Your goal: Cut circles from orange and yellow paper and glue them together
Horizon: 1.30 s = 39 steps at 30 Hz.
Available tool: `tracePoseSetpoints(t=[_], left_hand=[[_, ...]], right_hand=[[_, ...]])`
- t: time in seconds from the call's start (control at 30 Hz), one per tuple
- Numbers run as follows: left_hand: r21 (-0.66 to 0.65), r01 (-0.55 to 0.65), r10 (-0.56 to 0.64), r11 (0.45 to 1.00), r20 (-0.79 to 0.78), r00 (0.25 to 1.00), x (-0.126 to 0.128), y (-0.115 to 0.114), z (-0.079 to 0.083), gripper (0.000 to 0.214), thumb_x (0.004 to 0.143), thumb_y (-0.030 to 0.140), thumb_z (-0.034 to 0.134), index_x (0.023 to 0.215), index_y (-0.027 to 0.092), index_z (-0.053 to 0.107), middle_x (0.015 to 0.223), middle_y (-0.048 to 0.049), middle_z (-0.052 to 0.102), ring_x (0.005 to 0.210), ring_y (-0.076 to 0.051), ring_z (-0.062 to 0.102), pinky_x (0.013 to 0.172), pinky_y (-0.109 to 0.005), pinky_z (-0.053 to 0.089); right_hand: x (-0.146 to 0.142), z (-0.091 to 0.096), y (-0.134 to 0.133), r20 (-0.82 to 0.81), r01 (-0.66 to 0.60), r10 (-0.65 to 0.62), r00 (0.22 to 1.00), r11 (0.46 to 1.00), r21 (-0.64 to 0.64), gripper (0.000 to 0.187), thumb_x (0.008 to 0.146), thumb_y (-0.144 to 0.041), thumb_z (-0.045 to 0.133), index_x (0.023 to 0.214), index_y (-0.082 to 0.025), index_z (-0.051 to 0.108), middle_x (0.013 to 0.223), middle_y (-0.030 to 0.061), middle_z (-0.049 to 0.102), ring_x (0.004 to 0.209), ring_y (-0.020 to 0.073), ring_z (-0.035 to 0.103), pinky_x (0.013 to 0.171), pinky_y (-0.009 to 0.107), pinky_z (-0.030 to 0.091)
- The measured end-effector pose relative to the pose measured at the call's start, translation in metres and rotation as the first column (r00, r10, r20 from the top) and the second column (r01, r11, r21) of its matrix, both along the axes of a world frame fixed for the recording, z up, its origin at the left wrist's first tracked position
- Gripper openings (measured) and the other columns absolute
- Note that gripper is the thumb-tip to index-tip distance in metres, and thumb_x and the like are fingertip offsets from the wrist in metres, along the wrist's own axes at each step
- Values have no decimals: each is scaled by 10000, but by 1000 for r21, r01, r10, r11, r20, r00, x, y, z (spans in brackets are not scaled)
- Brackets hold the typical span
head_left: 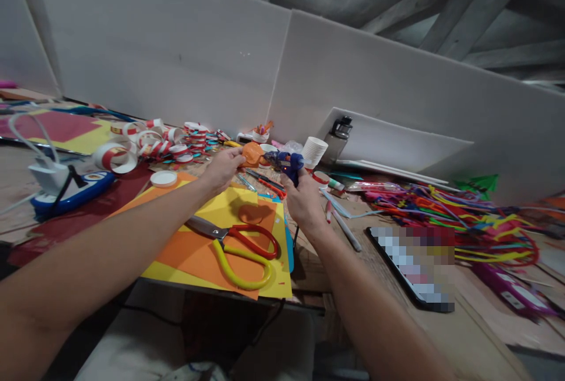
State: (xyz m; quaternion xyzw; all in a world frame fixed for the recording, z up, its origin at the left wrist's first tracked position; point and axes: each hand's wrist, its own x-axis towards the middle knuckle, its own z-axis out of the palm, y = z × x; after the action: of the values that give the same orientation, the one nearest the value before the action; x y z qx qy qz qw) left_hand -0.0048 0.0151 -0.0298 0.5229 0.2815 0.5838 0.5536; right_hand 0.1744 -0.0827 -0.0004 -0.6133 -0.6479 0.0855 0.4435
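Out over the table, my left hand (224, 168) is closed on the edge of a small orange paper piece (252, 155), rounded in outline. My right hand (302, 201) grips a blue hot glue gun (289, 161); its nozzle points left, close to the orange piece. Whether the nozzle touches the paper I cannot tell. Below my hands lie yellow sheets (236, 197) and orange sheets (185, 251) of paper. Scissors (233, 239) with one red and one yellow handle rest on them. A white lid (163, 178) sits near my left forearm.
At left are cut red-and-white paper cup rings (117, 157) and a blue power strip (73, 195) with a charger. Stacked white cups (314, 151) and a dark bottle (339, 136) stand behind. To the right lie a phone (410, 269) and colourful pipe cleaners (432, 204). White panels (176, 39) border the back.
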Motion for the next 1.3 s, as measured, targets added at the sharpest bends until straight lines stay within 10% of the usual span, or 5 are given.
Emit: tracePoseSetpoints(t=[1.3], left_hand=[[18, 31, -30, 999, -58, 998, 5, -10, 2, 239, 657, 195, 675, 883, 150, 739, 821, -40, 729, 685, -132, 588, 583, -228, 415]], right_hand=[[-7, 5, -8, 58, -43, 43, 997, 999, 9, 381, 947, -374, 507, 1239, -169, 642, 1068, 136, 744, 986, 293, 684, 864, 376, 502]])
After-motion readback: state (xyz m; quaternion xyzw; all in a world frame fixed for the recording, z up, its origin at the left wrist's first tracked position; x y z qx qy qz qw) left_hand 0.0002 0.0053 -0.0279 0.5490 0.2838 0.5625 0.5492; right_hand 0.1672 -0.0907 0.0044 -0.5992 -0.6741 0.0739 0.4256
